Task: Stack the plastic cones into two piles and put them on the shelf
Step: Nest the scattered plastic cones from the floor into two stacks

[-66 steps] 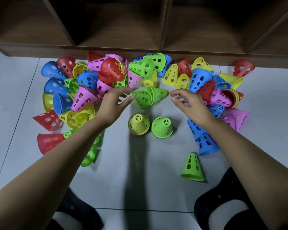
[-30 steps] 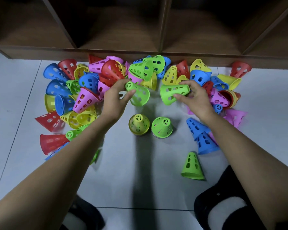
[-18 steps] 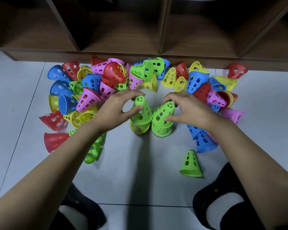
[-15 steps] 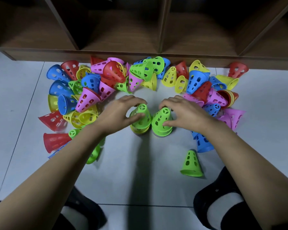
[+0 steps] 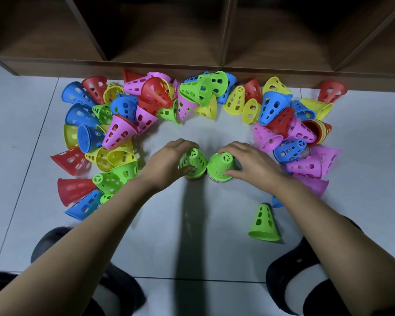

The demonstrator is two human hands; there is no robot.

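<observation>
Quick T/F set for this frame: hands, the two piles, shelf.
1. The left hand grips the left pile. True.
2. The right pile has a yellow cone on top. False: its top cone is green, gripped by the right hand.
3. Some cones sit on the shelf. False: the compartments in view hold none; the cones are on the floor.
4. A lone green cone stands upright, apart from both piles. True.

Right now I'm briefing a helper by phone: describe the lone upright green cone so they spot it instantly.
Start at the wooden shelf, then come down the floor past the cone heap, toward the person's right side. The green cone stands upright, outside the heap, nearest the camera.
</observation>
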